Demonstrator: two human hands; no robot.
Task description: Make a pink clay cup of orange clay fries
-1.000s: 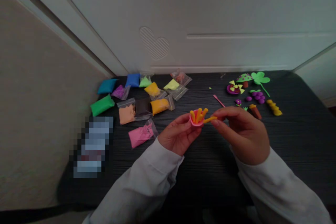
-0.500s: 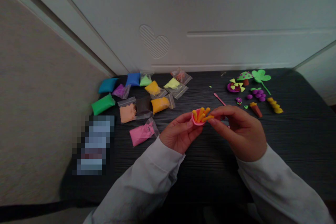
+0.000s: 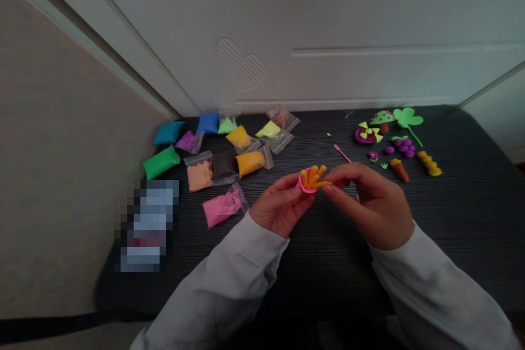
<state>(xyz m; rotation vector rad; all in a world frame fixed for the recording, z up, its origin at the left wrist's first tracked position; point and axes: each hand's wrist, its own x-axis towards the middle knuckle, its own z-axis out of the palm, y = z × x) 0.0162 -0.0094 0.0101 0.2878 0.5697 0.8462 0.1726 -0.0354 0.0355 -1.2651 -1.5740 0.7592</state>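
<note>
My left hand (image 3: pixel 281 205) is closed around a small pink clay cup (image 3: pixel 302 185). Several orange-yellow clay sticks (image 3: pixel 313 178) stand in the cup, shaped like French fries. Between thumb and forefinger, my right hand (image 3: pixel 371 202) pinches one more orange clay stick (image 3: pixel 326 183), which slants at the cup's right rim; whether its lower end is inside the rim is hard to tell. A pink clay tool (image 3: pixel 343 153) lies on the table just beyond my right hand, its near end hidden by the fingers.
Clay packets, among them a pink packet (image 3: pixel 221 208) and a green packet (image 3: pixel 161 162), lie left on the dark table (image 3: pixel 320 279). Finished clay pieces, including purple grapes (image 3: pixel 405 147), a clover (image 3: pixel 408 118) and a yellow twist (image 3: pixel 430 164), lie right. A blurred-out phone-like object (image 3: pixel 150 224) lies far left.
Both hands, with the cup and the pinched stick, have shifted very slightly up and left. The hold of each hand is the same.
</note>
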